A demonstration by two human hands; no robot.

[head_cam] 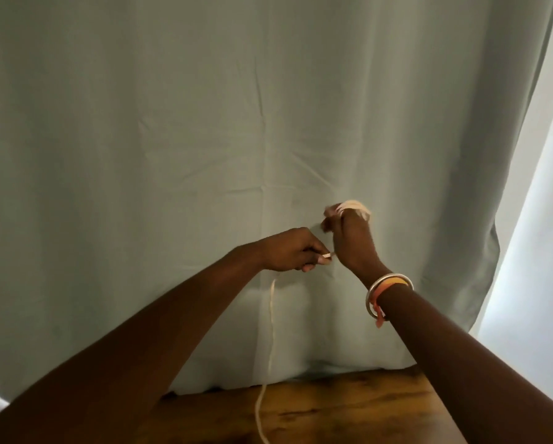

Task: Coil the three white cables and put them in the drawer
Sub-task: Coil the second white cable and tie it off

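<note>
Loose cable tail [270,331] might snag the worktop [349,408] edge; left hand [288,251] pinches it, right hand [352,238] grips the coil [353,207].

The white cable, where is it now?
Head view, centre: the white cable loops around the right hand, passes through the left hand, then hangs down to the wooden surface.

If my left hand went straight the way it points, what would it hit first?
Probably the right hand, just above the wrist; the left hand, pinching the white cable, sits close to it. Depth unclear.
</note>
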